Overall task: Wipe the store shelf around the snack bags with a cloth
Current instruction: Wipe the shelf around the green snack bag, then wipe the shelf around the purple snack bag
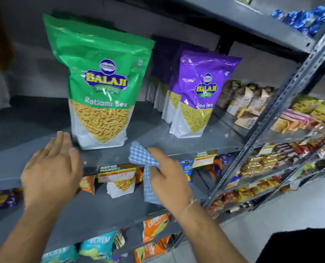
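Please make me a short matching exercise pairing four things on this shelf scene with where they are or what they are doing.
Things:
1. green snack bag
2. purple snack bag
3. blue checked cloth
4. left hand

Places or states:
A. held in the right hand
B. open, beside the green bag's base
C. upright, right part of the shelf
D. upright, nearest the left hand

Pairs: 1-D, 2-C, 3-A, 4-B

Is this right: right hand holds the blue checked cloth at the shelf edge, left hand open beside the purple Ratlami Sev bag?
Not quite. The Ratlami Sev bag beside the open left hand is green, not purple; the purple bag stands further right. The rest holds: the right hand holds the blue checked cloth at the shelf edge. The head view shows it.
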`<state>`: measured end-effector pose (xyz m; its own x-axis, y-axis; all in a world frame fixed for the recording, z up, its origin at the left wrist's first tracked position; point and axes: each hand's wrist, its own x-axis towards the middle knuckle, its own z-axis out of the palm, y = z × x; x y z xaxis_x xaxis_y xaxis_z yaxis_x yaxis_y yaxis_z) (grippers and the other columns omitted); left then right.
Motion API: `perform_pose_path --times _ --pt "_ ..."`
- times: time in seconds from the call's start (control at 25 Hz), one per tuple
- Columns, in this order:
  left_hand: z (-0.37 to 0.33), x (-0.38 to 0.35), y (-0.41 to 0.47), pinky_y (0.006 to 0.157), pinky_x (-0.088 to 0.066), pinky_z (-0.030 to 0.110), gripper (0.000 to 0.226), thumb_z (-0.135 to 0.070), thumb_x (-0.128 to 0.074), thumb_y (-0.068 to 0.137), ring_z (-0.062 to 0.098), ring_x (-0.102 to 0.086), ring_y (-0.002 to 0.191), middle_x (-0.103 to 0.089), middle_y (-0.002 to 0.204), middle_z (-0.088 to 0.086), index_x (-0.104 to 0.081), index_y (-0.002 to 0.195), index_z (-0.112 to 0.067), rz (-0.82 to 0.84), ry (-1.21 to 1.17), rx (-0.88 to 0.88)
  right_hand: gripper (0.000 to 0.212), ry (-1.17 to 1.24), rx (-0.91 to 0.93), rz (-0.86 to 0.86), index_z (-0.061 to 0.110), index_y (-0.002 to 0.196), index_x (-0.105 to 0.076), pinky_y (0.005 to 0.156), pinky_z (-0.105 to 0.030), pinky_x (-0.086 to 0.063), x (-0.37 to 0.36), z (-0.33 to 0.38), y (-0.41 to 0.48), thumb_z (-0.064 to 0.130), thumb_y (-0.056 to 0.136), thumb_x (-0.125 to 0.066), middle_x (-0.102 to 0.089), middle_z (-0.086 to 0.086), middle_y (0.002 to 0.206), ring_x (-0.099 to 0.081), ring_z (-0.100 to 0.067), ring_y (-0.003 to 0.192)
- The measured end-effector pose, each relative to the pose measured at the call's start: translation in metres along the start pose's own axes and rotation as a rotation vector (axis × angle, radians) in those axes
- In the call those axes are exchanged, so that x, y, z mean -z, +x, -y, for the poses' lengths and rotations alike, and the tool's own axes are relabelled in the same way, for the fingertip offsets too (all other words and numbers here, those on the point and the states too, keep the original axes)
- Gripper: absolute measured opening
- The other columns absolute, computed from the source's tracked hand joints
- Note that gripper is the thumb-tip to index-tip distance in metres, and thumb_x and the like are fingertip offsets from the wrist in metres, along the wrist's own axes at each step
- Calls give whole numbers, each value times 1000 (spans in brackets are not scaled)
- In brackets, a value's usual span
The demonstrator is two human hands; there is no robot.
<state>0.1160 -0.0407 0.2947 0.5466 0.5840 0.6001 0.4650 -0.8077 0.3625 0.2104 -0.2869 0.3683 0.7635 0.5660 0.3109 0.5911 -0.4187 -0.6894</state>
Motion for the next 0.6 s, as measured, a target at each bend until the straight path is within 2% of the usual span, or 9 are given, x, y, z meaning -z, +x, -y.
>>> perform_pose_path --times 0.08,0.16,0.24,0.32,0.4,0.48,0.56,0.6 --pt "-22 7 -12 128 -31 54 61 -30 -20 108 40 -38 155 -41 166 24 -41 158 -1 -161 -198 35 47 155 -43 -70 31 120 -62 78 -36 -52 36 -26 5 10 83 -43 -71 4 92 -64 -18 84" --pt "-76 7 -30 130 -27 43 56 -24 -27 108 38 -41 152 -47 162 21 -45 158 -5 -256 -296 -35 45 244 -90 -138 29 117 -66 75 -34 -52 78 -60 15 5 86 -44 -72 0 94 -65 -18 83" --pt "-138 -15 -39 129 -28 38 56 -26 -29 107 32 -45 151 -48 163 14 -47 157 -8 -125 -298 -220 44 307 -93 -215 25 114 -69 72 -29 -47 122 -97 30 -2 90 -45 -72 -1 93 -61 -14 81" --pt "-184 -51 -32 129 -33 46 59 -33 -27 108 28 -41 155 -41 169 8 -45 159 -9 69 -219 -289 42 313 -100 -293 22 116 -69 74 -24 -46 158 -128 51 -4 92 -45 -72 -4 99 -60 -11 85" --pt "-223 -84 -9 129 -32 50 64 -39 -22 107 27 -36 159 -35 172 8 -42 160 -8 179 -110 -208 38 326 -101 -344 21 121 -67 75 -22 -45 189 -151 72 0 97 -46 -70 3 103 -59 -8 89" --pt "-250 -107 11 129 -30 49 69 -41 -21 105 27 -34 159 -34 172 12 -40 161 -5 226 -16 -143 39 337 -80 -373 30 116 -66 70 -19 -43 213 -167 95 3 98 -44 -66 15 95 -57 -5 84" --pt "-262 -118 23 129 -29 49 71 -43 -19 104 27 -32 160 -34 172 13 -37 161 -5 272 71 -107 44 336 -71 -367 41 110 -64 67 -20 -43 228 -181 127 6 98 -41 -64 16 90 -56 -7 80" --pt "-265 -122 26 130 -27 48 73 -45 -16 104 26 -29 161 -33 173 13 -35 162 -6 300 107 -92 43 327 -73 -365 40 110 -64 67 -24 -43 231 -194 151 7 97 -40 -64 12 91 -57 -9 80"
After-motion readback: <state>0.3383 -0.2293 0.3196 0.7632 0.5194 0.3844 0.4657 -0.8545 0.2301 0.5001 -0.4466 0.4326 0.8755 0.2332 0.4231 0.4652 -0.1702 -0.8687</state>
